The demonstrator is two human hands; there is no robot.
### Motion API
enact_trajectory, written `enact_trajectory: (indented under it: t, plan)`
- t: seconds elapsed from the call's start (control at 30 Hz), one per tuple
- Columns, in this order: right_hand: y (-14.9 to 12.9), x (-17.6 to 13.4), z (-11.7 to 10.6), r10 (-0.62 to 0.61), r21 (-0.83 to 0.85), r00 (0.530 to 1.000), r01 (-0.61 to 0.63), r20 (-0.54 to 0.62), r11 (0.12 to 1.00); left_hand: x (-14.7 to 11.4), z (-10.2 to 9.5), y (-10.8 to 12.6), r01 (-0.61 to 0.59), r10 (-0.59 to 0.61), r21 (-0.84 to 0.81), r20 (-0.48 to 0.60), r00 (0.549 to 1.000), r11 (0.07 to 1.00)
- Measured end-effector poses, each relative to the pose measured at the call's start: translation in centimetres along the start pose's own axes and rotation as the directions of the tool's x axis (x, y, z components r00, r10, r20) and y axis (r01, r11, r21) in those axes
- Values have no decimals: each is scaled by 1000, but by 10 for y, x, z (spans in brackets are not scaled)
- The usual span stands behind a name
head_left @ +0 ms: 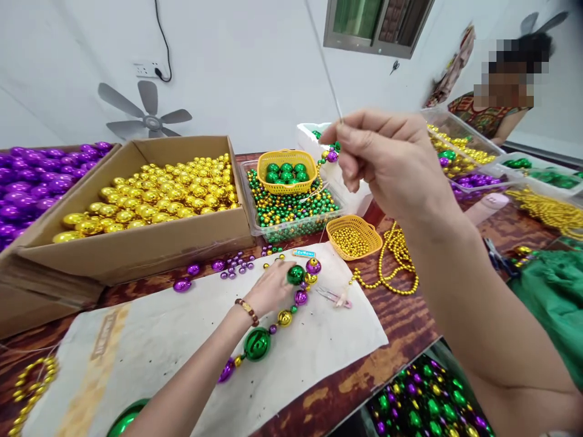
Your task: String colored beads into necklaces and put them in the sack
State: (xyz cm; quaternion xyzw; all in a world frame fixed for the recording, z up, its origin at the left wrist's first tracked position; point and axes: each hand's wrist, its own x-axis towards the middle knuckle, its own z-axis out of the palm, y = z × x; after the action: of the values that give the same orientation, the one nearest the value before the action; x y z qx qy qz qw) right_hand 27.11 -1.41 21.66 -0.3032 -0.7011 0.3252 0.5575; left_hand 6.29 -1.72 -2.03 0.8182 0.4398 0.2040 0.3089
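My right hand [387, 164] is raised over the table, thumb and forefinger pinching a thin pale string [325, 60] that runs up out of view. Lower down, my left hand [273, 285], with a beaded bracelet on its wrist, closes at the top of a bead strand [257, 344] of green, gold and purple balls. Its fingertips are partly hidden by a green bead [296, 275]. The strand lies across a white cloth [182, 352] and passes under my left forearm. A pink-handled tool [341, 300] lies on the cloth, right of the beads.
A carton of gold balls [173, 233] and purple balls [36, 182] stand at left. Behind the cloth are a clear bin of small beads [296, 224], a yellow basket [355, 255] and gold chains [401, 261]. Another person [492, 115] sits at far right.
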Motion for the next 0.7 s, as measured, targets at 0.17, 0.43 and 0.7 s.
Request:
enact_trajectory:
  t: [0.17,0.43,0.7]
  plan:
    - [6,-15,-2,91,-43,995,-92,-32,995,1,41,-24,-39,33,125,50,998,991]
    - [30,-52,-55,180,6,974,-181,-140,984,34,48,-12,-146,109,247,155,982,958]
    - [90,-111,-162,271,115,786,-250,-556,962,17,2,-20,236,-180,-350,186,966,906]
